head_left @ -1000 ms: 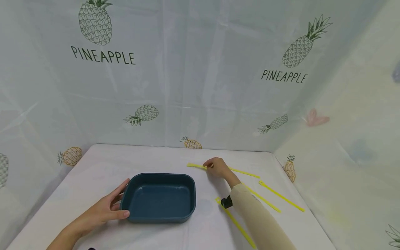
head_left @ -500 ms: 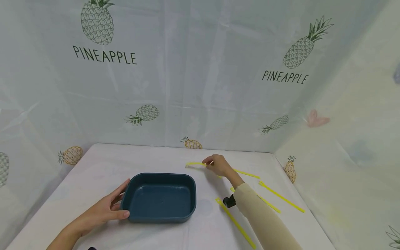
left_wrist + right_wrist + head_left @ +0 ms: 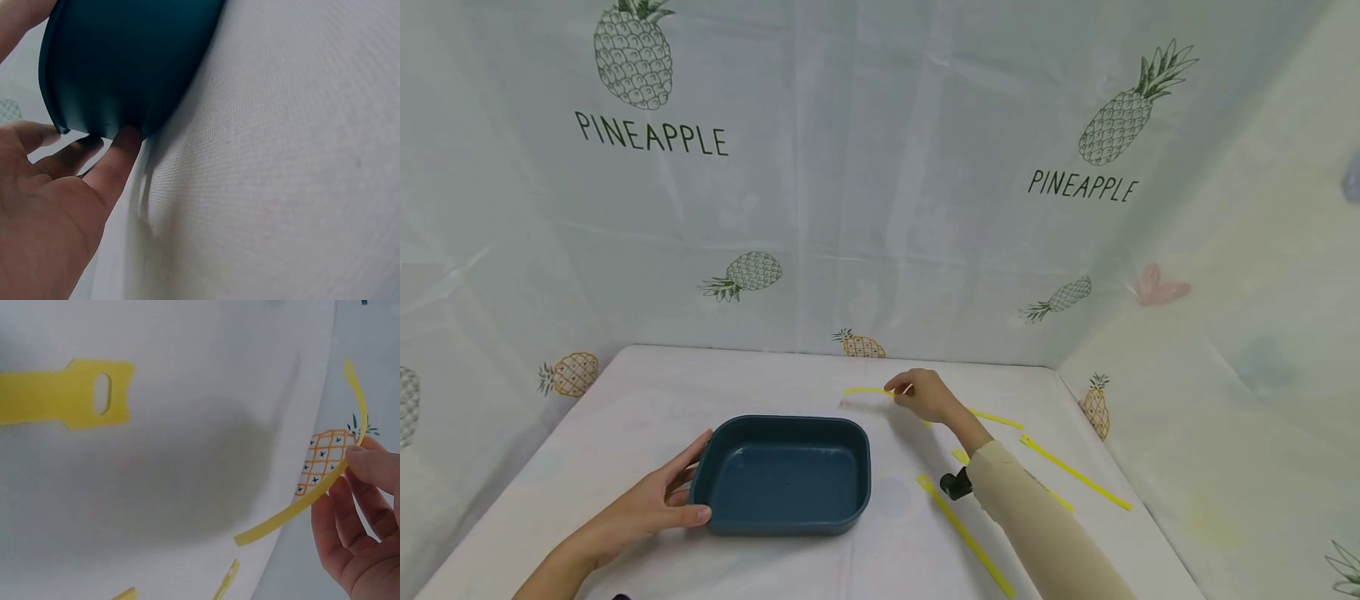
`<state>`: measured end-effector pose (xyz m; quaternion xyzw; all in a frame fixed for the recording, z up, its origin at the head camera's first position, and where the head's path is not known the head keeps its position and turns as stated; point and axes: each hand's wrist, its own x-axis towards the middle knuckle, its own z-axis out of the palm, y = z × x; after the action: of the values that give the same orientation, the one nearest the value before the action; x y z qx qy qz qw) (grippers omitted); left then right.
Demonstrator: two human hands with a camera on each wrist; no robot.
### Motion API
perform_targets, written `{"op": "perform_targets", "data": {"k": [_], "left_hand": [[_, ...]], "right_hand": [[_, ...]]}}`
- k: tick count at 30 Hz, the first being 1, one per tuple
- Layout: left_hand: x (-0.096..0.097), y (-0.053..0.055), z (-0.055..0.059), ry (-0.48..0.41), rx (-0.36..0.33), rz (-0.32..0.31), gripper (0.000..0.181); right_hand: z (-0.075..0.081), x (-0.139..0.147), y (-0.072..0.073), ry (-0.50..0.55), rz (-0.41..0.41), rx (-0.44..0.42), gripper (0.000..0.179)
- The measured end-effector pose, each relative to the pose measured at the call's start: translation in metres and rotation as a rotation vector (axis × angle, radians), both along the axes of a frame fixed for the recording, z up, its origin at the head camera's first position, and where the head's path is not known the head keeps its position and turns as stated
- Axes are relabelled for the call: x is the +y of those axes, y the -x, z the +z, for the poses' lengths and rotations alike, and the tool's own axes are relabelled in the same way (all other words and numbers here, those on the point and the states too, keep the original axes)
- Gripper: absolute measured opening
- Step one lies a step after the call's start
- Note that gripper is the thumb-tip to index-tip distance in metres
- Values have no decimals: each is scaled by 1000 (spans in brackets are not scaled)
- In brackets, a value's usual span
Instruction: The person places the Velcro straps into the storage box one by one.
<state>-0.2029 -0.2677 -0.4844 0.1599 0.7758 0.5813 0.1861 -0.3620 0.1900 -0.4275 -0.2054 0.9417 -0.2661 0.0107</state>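
Observation:
Between the thumb and fingertips of my right hand [image 3: 927, 397] a thin yellow hook-and-loop cable tie [image 3: 867, 390] is pinched, raised off the table. The right wrist view has this cable tie [image 3: 275, 523] bending in an arc, both ends free. My left hand [image 3: 642, 506] holds the left end of a dark blue rectangular container [image 3: 790, 485], thumb at its near corner and fingers along the side. In the left wrist view, fingertips touch the outer wall of the container [image 3: 125, 62]. The container's inside shows nothing in it.
More yellow ties lie on the white-covered table [image 3: 715, 575]: a near tie [image 3: 966, 536], a far right tie [image 3: 1075, 472], a back tie [image 3: 997, 418], and another tie [image 3: 1062, 501] partly behind the right sleeve. A pineapple-printed curtain [image 3: 865, 208] hangs behind.
My right hand has lifted slightly with the cable tie, whose left end has come up off the table. The left hand and container have stayed put.

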Motion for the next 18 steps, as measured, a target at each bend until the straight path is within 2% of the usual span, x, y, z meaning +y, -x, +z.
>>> {"op": "perform_targets", "data": {"k": [9, 18], "left_hand": [[1, 1, -1, -2, -19, 1, 105], [1, 1, -1, 5, -20, 5, 105]], "right_hand": [[7, -2, -5, -10, 4, 5, 23], [18, -7, -12, 8, 37, 60, 22]]}}
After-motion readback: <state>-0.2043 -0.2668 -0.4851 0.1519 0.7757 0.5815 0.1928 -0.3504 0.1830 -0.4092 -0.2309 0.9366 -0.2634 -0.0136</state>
